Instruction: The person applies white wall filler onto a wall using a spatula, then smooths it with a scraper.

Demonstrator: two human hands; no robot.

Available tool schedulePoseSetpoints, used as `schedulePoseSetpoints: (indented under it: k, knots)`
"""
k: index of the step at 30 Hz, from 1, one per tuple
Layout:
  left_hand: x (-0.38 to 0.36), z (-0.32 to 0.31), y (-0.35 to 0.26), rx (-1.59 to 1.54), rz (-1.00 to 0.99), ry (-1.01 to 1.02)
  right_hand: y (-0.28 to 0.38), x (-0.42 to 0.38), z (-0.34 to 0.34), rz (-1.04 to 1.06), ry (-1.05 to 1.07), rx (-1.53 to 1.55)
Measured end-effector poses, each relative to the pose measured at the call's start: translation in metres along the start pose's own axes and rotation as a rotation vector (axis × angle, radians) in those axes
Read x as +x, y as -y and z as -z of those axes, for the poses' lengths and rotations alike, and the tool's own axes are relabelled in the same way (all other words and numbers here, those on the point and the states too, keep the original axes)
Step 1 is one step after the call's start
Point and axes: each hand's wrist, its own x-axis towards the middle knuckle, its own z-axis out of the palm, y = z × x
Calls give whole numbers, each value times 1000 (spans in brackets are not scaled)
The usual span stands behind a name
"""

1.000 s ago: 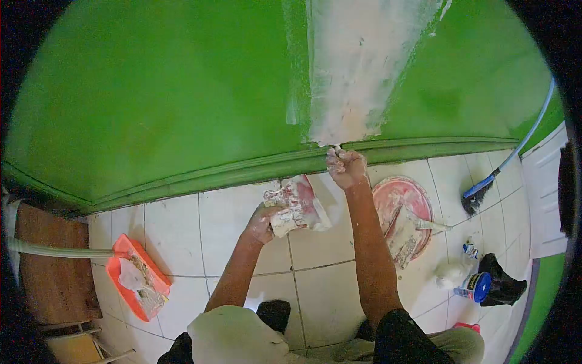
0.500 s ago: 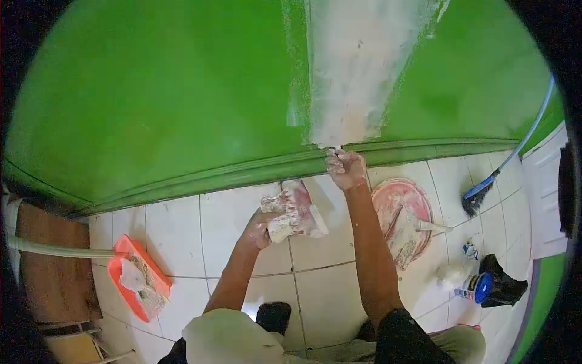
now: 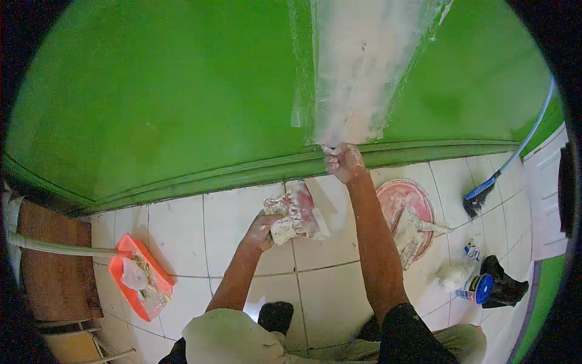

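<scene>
My left hand is wrapped round the edge of a plaster-crusted board, reddish with white filler, held above the floor tiles. At the foot of the green wall, my right hand is closed at the lower end of a whitish plaster patch. What its fingers hold is too small and hidden to name. To the right of my right forearm lies a round reddish lid or tray smeared with filler, with a coated tool across it.
An orange dustpan with debris lies at left, near a brown wooden panel. On the right are a blue-handled brush, a blue-lidded tub, a black bag and a white door.
The view has shifted slightly. My right hand has turned a little at the bottom of the patch; my left hand still holds the board in nearly the same place.
</scene>
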Motion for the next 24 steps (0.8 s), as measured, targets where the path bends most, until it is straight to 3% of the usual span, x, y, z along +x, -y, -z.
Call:
schedulePoseSetpoints:
  k: [5,8,11,13,17,19,21,24]
  knots:
    - [2,8,1,82,45,-21,1,10,6,-17,81,-37]
    - [0,3,-1,108,16,23,-1,11,10,-14,-54,-83]
    - [1,14,4,99,15,35,5,1,11,28,12,-15]
    - [2,16,4,90,30,9,7,-9,13,11,187,-2]
    - [3,11,3,66,10,83,4,-43,19,17,164,-75]
    - [-1,4,1,70,4,90,-8,-48,31,194,-68,-121]
    - [-5,-2,-2,125,38,-28,-17,-43,36,200,-142,-197]
    - [-2,-5,0,61,24,-1,-27,-31,35,196,-292,-327]
